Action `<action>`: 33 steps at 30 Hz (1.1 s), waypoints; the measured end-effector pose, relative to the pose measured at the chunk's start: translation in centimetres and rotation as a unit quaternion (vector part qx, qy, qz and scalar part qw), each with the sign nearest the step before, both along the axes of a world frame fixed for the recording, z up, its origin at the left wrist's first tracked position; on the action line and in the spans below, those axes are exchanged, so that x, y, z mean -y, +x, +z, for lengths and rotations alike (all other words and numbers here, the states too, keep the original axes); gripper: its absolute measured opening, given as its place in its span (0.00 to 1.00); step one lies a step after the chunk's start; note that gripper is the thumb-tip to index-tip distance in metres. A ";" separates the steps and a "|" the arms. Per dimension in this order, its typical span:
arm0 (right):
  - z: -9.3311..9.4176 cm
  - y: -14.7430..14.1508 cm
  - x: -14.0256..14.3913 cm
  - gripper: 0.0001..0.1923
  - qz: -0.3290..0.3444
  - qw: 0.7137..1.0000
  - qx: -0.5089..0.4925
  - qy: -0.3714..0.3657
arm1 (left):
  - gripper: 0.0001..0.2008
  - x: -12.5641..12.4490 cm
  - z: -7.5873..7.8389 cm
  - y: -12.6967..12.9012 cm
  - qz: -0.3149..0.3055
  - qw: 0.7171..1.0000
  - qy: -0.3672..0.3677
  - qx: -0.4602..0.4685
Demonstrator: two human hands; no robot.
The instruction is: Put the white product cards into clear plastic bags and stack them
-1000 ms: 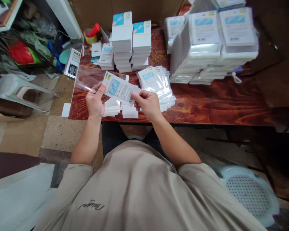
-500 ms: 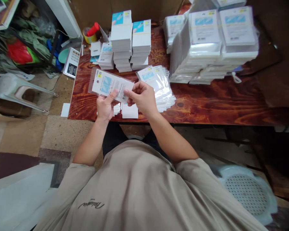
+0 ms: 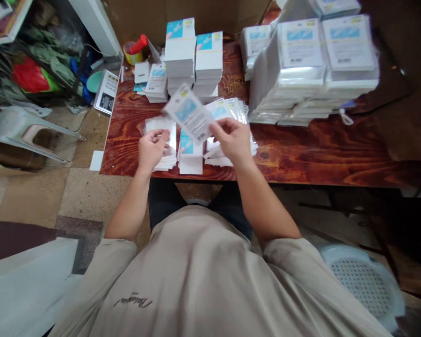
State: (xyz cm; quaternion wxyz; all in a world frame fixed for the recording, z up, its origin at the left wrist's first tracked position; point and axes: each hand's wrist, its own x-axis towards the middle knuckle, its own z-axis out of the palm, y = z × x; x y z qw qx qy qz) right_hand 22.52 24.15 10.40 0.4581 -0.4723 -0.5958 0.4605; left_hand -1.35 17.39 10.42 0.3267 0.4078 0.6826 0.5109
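While the right hand (image 3: 233, 140) pinches a sleeved card (image 3: 190, 113) by its near corner and holds it tilted above the table (image 3: 301, 154), the card shows blurred, with a blue patch and a yellow mark on its white face. That hand is closed on the card; its fingers are curled under and its thumb lies on top. The left hand (image 3: 153, 149) is well apart from the card, lowered onto a low stack of clear sleeves (image 3: 160, 128) at the near left of the table, with fingers bent and touching the top sleeve; whether it grips one I cannot tell.

Just right of that stack, between the two hands, lies a short pile of white cards (image 3: 190, 157) with a blue-printed one on top. Under and behind the right hand spreads a fanned heap of finished packets (image 3: 231, 110) in clear film.

Farther back stand two tall stacks of cards (image 3: 194, 58) side by side, with a lower stack (image 3: 156, 84) to their left. Large wrapped bundles (image 3: 315, 65) fill the far right of the table. A small scale (image 3: 106, 92) sits at the far left corner, near a yellow tub with a red tool (image 3: 136, 49). A white plastic chair (image 3: 24, 133) stands on the floor to the left.
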 end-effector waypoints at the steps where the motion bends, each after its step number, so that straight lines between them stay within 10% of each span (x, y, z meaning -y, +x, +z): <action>1: -0.8 1.0 -0.7 0.18 -0.067 0.997 0.046 0.013 | 0.25 -0.2 -0.5 -0.9 0.060 0.993 0.004 -0.102; 4: -2.6 3.6 -2.2 0.14 -0.224 0.946 0.233 0.033 | 0.28 -0.7 -2.1 -3.9 0.122 0.939 -0.084 -0.311; 7: -2.7 3.7 -1.9 0.13 -0.263 0.894 0.348 0.097 | 0.29 -1.4 -3.0 -6.1 0.089 0.933 -0.175 -0.301; 11: -0.7 0.3 1.4 0.14 0.024 0.882 0.403 0.244 | 0.19 -2.0 -2.6 -7.0 0.057 0.949 -0.180 -0.252; 14: 0.5 -2.2 4.0 0.22 0.277 0.788 0.478 0.273 | 0.14 -1.9 -1.5 -6.9 0.043 0.944 -0.172 -0.279; 22: 1.6 -2.5 5.8 0.14 0.400 0.688 0.553 0.246 | 0.16 -0.2 0.6 -6.3 0.037 0.943 -0.087 -0.319; 25: 2.7 -1.6 5.3 0.13 0.361 0.725 0.539 0.234 | 0.15 -0.2 0.6 -6.1 0.061 0.944 -0.072 -0.315; 30: 4.0 0.2 5.2 0.19 0.052 0.942 0.259 0.207 | 0.12 -1.4 0.1 -5.2 0.122 0.991 0.040 -0.029; 33: 3.0 0.0 5.6 0.23 0.010 0.998 0.031 0.058 | 0.16 -1.9 -0.1 -4.0 0.123 0.980 0.071 0.138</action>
